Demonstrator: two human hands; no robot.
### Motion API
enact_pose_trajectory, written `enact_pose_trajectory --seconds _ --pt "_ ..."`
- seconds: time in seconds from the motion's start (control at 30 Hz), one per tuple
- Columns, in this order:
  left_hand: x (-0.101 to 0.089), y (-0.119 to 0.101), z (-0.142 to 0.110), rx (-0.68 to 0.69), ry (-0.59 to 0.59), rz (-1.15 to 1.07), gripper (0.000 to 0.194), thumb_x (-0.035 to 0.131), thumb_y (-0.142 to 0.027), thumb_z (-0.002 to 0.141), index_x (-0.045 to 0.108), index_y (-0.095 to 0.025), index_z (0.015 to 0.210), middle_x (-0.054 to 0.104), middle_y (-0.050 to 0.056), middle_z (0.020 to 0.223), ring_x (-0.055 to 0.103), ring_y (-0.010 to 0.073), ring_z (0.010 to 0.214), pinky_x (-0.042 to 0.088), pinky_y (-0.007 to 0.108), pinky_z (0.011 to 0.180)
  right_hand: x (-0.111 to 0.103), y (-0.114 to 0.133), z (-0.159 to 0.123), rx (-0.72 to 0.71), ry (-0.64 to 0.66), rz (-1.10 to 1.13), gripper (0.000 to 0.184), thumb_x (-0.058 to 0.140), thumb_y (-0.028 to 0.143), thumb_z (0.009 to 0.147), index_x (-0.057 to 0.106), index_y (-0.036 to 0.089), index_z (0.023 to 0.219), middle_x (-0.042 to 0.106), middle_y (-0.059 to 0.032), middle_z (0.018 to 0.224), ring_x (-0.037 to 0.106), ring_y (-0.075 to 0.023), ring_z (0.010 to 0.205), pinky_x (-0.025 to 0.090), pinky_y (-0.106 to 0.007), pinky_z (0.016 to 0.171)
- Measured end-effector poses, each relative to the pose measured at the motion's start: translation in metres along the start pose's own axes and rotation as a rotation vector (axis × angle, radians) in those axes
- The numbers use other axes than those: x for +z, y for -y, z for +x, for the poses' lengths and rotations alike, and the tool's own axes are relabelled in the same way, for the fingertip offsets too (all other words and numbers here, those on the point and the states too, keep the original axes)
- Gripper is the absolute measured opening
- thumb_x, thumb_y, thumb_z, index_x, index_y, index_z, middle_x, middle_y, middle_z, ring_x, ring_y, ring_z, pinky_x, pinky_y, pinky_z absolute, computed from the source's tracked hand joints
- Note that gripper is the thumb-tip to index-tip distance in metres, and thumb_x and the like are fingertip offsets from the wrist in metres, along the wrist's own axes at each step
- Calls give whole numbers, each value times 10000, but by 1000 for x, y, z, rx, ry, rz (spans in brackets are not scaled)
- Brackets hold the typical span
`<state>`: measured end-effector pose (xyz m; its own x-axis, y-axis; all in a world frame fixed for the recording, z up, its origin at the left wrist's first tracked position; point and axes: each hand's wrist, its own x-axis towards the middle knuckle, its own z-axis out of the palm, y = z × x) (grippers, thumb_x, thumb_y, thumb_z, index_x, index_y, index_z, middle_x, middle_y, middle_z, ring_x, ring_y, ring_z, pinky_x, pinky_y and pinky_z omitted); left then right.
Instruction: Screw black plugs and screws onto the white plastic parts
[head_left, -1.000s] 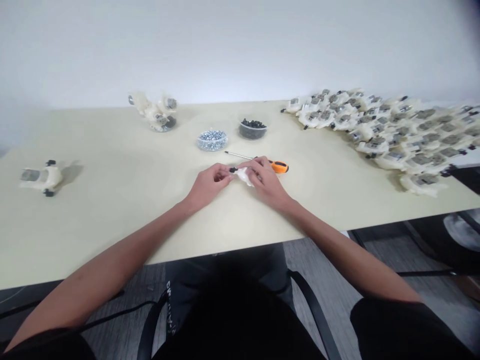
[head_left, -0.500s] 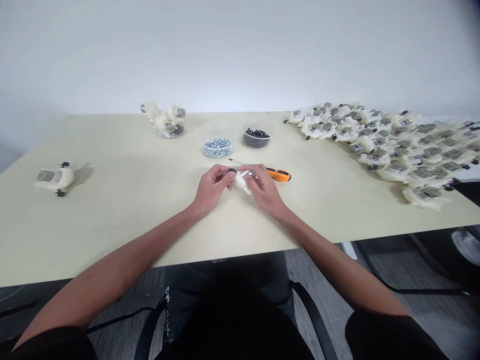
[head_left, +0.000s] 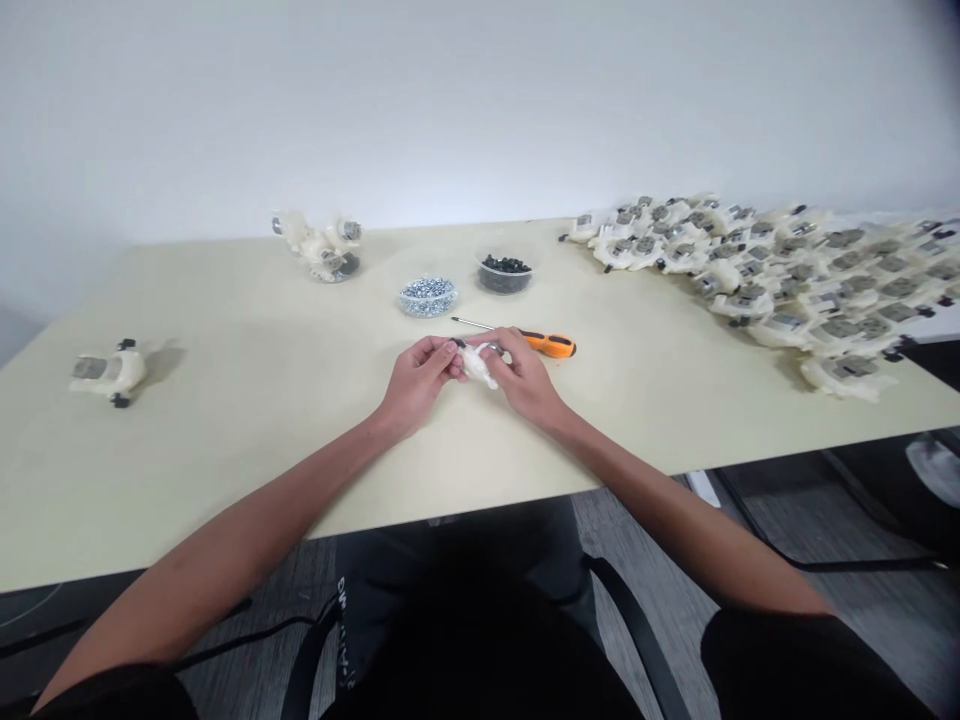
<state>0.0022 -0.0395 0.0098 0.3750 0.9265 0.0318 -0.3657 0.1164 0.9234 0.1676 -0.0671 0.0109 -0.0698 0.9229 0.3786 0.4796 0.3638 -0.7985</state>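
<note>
1. Your right hand (head_left: 529, 382) is closed around the white part (head_left: 478, 368), which sits between your two hands near the middle of the table (head_left: 315, 430).
2. Your left hand (head_left: 416, 385) meets it from the other side, thumb and fingers pinched on the small black piece (head_left: 459, 344) at the part's end.
3. Just beyond your right hand lies the orange-handled screwdriver (head_left: 551, 345), its shaft pointing left.
4. Behind that stand a bowl of silvery pieces (head_left: 427, 311) and, to its right, a bowl of black pieces (head_left: 504, 285).
5. Farther out, one white assembly (head_left: 124, 372) lies at your left; many more (head_left: 787, 270) crowd the right.
</note>
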Motion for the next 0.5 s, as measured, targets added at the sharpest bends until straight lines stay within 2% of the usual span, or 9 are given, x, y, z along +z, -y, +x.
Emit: enact_pose_trajectory --seconds 0.13,0.5 --pt "0 1 0 26 3 8 184 638 -299 827 583 -143 744 547 -7 696 562 89 648 476 273 703 0 -2 0 -11 12 25 236 434 274 943 628 265 1077 545 -51 969 529 -179 923 452 -291 693" --pt "-1 3 0 23 -3 -8 182 630 -274 833 569 -141 725 541 -4 674 553 94 645 467 273 700 3 -4 0 -20 25 77 218 462 264 927 633 255 1062 543 -47 979 524 -181 932 454 -312 757"
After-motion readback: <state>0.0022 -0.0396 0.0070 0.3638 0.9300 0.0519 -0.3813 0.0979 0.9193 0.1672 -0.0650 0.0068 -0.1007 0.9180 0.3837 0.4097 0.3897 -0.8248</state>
